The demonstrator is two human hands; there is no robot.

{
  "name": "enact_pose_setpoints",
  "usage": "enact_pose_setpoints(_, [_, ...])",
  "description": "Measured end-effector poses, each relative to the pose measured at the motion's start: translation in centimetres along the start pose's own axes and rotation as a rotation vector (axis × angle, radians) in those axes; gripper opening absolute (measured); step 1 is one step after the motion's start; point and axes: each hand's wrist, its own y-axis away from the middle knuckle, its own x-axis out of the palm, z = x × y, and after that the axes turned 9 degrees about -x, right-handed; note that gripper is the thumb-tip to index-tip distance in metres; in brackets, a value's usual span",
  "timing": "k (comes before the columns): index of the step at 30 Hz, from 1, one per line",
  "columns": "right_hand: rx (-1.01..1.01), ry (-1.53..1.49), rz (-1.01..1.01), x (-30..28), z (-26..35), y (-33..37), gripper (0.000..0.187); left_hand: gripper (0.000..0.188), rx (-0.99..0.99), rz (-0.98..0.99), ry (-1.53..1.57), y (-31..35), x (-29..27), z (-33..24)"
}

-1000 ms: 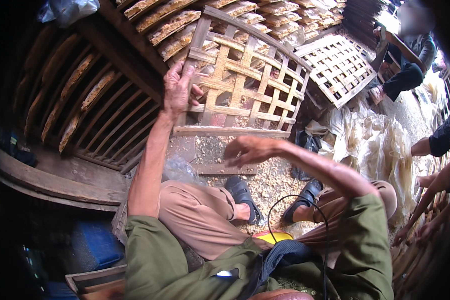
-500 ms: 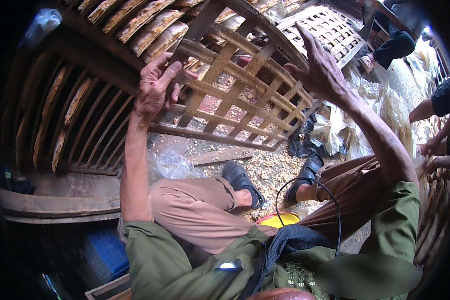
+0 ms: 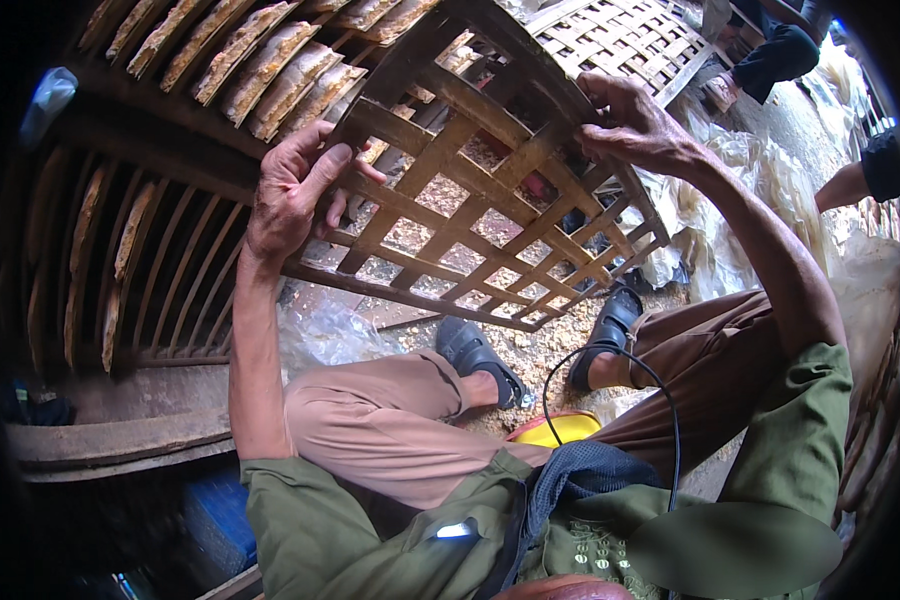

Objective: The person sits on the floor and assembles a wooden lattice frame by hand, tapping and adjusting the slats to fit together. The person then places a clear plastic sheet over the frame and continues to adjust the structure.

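A brown lattice tray (image 3: 518, 52) of woven wooden slats in a dark frame is held up, tilted, in front of me. My left hand (image 3: 292, 195) is closed on its left end, thumb on top and fingers partly through the openings. My right hand (image 3: 635, 128) grips the far right rail with bent fingers. The tray carries nothing. Through its gaps show pale crumbs scattered on the floor (image 3: 425, 225).
Stacked racks with crusty, pale slabs (image 3: 260, 75) stand at the upper left. Another lattice tray (image 3: 620, 40) lies at the far side. Crumpled plastic sheeting (image 3: 740, 195) covers the right. Another person's leg (image 3: 782, 65) is beyond. A black cable (image 3: 675, 420) loops over my lap.
My right hand has come down from open fingers onto the tray's far rail. The tray has shifted slightly toward me and its tilt has changed. My left hand keeps its hold.
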Motion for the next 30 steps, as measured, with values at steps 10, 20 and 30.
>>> enact_pose_setpoints(10, [0.26,-0.067,-0.038,1.6,3.0,-0.8,0.026,0.021,-0.015,-0.007,-0.045,0.6,0.1,-0.1])
enact_pose_setpoints(20, [0.077,-0.015,-0.003,1.2,1.4,-0.2,0.039,0.02,-0.123,-0.002,-0.066,0.3,1.1,-0.4])
enact_pose_setpoints(30, [0.175,-0.228,-0.141,1.4,2.0,-0.8,0.039,0.021,-0.119,0.01,-0.103,0.0,1.0,0.4])
